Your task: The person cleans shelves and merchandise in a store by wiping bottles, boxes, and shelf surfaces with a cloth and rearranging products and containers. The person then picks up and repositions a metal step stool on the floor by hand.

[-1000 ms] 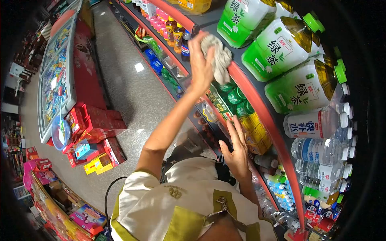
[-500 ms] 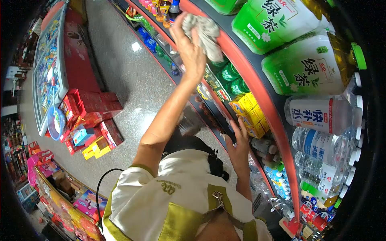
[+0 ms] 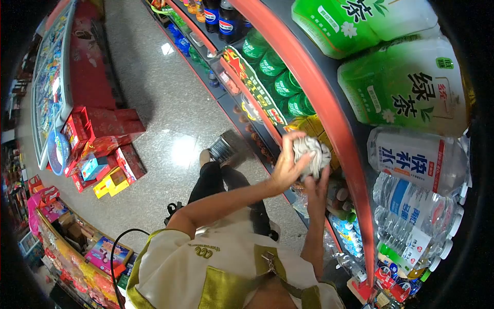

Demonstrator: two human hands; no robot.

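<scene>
- With left grip (image 3: 286,167), holding closed between thumb and fingers a crumpled, greyish-white cloth (image 3: 317,149).
- With right grip (image 3: 316,195), touching the lower side of the same cloth; cannot tell whether fully closed on it or only supporting.
- Keeping both grips close together, just beside the red front edge (image 3: 329,121) of the upper shelf (image 3: 352,129), on the aisle side, in front of yellow boxes (image 3: 315,125) which are partly hidden by the cloth.
- On the upper shelf, behind the red edge: large green tea bottles (image 3: 406,87) toward the far end, then clear water bottles (image 3: 411,159) nearer to the body.
- Below the red edge, beyond the yellow boxes: green bottles (image 3: 272,64), and farther, dark bottles (image 3: 226,26) with blue, white and red labels.
- Across the shiny grey floor (image 3: 164,170), well apart: a red freezer (image 3: 95,56), with red boxes (image 3: 110,126) at its near corner.
</scene>
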